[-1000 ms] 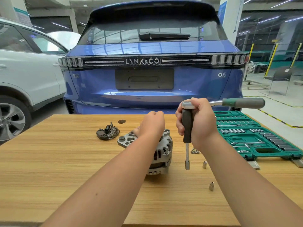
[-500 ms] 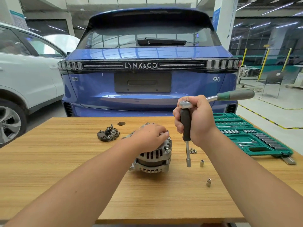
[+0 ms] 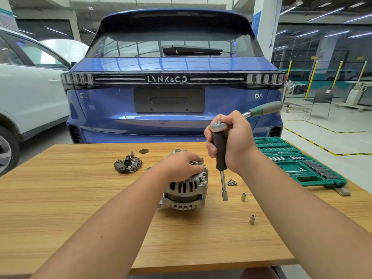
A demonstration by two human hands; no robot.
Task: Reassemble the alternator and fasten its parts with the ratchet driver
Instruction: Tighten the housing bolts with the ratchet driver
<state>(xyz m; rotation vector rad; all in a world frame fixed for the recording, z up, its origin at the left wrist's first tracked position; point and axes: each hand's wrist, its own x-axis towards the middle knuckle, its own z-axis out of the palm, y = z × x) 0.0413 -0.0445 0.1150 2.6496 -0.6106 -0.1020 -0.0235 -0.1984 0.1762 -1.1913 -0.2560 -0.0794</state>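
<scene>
A silver alternator (image 3: 186, 193) stands on the wooden table (image 3: 80, 208), a little right of the middle. My left hand (image 3: 182, 166) lies over its top, fingers curled round the upper housing. Just to its right, my right hand (image 3: 231, 141) grips the black shaft of the ratchet driver (image 3: 220, 156) upright in the air. The ratchet head is at the top and its green-grey handle sticks out to the upper right. The socket tip hangs just above the table beside the alternator. A dark rectifier plate (image 3: 128, 164) lies to the left.
Loose screws (image 3: 231, 182) and two small sockets (image 3: 243, 197) (image 3: 252, 219) lie right of the alternator. An open green socket case (image 3: 298, 164) sits at the table's right edge. A blue car (image 3: 173, 93) stands right behind the table and a white car (image 3: 26, 93) at the left.
My left hand has come down from the alternator's far side onto its top, and the alternator now stands squarer on the table. The ratchet driver has stayed upright beside it.
</scene>
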